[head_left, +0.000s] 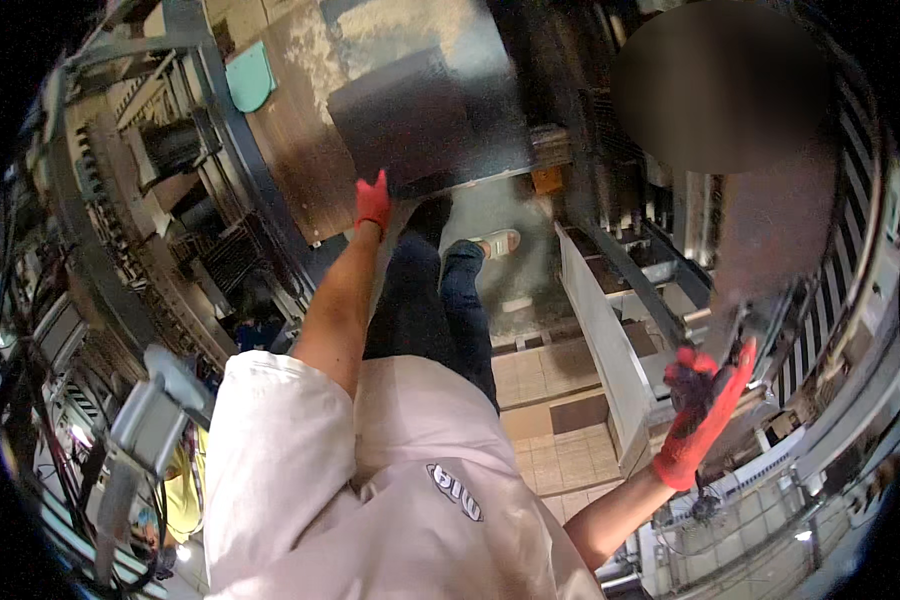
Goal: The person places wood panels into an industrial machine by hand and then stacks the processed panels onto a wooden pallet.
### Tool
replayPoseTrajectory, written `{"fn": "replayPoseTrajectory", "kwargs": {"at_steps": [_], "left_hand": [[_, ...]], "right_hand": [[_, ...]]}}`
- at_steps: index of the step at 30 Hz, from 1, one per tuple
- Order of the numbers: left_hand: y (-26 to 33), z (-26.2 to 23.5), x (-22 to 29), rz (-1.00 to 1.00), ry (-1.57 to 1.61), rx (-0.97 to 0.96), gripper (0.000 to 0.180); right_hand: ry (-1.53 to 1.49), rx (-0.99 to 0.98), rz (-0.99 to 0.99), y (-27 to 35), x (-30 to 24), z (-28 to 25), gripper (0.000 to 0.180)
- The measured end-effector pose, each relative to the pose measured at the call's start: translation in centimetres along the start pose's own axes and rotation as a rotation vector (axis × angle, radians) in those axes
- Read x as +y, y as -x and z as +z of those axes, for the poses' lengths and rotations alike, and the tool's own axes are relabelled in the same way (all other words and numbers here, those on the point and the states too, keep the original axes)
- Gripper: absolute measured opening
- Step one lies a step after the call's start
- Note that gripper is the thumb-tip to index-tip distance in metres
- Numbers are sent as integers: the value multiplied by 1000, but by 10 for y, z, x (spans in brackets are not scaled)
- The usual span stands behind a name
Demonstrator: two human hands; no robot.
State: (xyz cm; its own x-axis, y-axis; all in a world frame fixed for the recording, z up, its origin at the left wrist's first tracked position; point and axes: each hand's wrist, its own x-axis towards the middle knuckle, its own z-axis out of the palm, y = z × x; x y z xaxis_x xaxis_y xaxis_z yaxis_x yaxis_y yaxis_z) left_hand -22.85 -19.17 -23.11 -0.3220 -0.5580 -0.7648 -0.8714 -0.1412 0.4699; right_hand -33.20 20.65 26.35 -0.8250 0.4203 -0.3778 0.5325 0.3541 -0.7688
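Note:
Both my hands wear red gloves. My left hand (373, 203) reaches forward to the near edge of a wooden worktable (295, 150). Its fingertips, spread in a V, are at the near corner of a dark brown board (400, 115) lying flat there; whether they touch it is hard to tell. Out to the right, my right hand (705, 415) is raised with its fingers apart, its dark palm side partly showing and nothing visible in it. Just beyond that hand is a brown panel (775, 225) beside metal machine parts, its near end blurred.
Pale dust (390, 25) and a mint-green plate (251, 77) lie on the worktable. Machine frames (220, 190) line the left side. A pale upright panel (595, 330) stands right of my legs. Tiled floor (545, 375) shows below, and a dark blurred oval (725, 85) hides the upper right.

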Motion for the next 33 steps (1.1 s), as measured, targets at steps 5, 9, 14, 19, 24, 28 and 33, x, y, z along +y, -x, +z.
{"fn": "replayPoseTrajectory", "kwargs": {"at_steps": [5, 9, 14, 19, 24, 28, 33], "left_hand": [[-57, 7, 42, -135, 14, 238, 95], [-45, 66, 69, -360, -163, 492, 107], [-3, 113, 64, -408, 10, 528, 99], [13, 139, 22, -258, 681, 248, 68], [26, 84, 44, 4, 650, 250, 49], [31, 27, 59, 190, 412, 22, 54], [69, -80, 132, 153, 388, -379, 61]], "right_hand": [[-101, 29, 33, -64, -19, 76, 46], [-58, 233, -11, -89, -32, 98, 40], [521, 118, -338, -87, -16, 81, 49], [621, 51, -338, -91, -11, 62, 62], [-173, 256, 82, -88, -22, 89, 52], [-476, 197, 158, -92, -26, 92, 50], [-764, 68, 149, -82, -27, 72, 37]]}}
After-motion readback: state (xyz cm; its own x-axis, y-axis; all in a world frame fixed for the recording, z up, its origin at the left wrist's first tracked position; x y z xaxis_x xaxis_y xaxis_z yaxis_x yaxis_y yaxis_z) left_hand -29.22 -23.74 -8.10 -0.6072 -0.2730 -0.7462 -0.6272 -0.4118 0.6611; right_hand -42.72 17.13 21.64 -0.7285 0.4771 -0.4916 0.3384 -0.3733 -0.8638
